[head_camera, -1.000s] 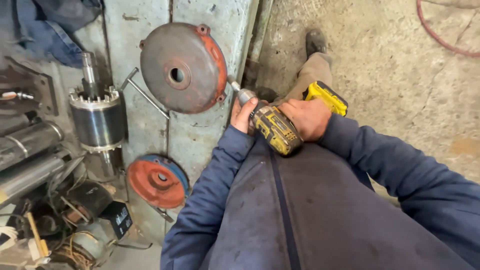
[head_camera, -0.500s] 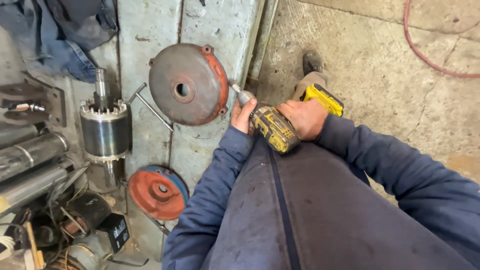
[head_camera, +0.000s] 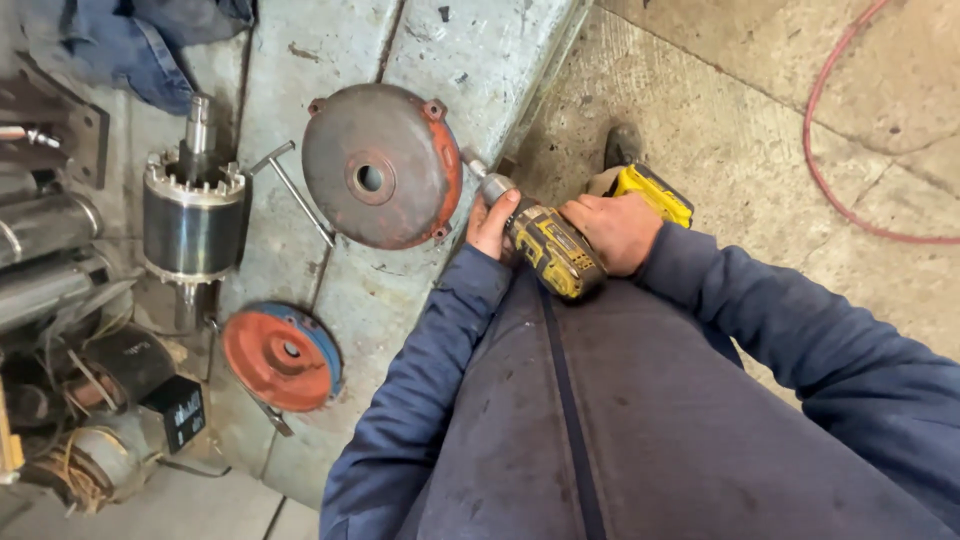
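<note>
A yellow and black cordless impact driver (head_camera: 556, 250) is gripped by both hands. My right hand (head_camera: 615, 230) wraps its handle. My left hand (head_camera: 491, 224) steadies the front near the chuck. The driver's socket (head_camera: 474, 168) points at the right rim of a round rusty-red motor end cover (head_camera: 380, 178) lying on the concrete slab (head_camera: 470, 60). A rotor (head_camera: 193, 215) with a steel shaft stands upright left of the cover. A second, smaller red end cover (head_camera: 281, 358) lies below it.
A thin metal rod (head_camera: 295, 190) lies between rotor and cover. Steel cylinders (head_camera: 45, 255), a wire coil and a small black box (head_camera: 175, 410) crowd the left edge. Blue cloth (head_camera: 150, 45) sits top left. A red hose (head_camera: 830, 170) curves over the floor.
The view has shifted, so the cover and rotor sit slightly higher and further right in frame. Both hands keep their grip on the driver at the cover's right rim.
</note>
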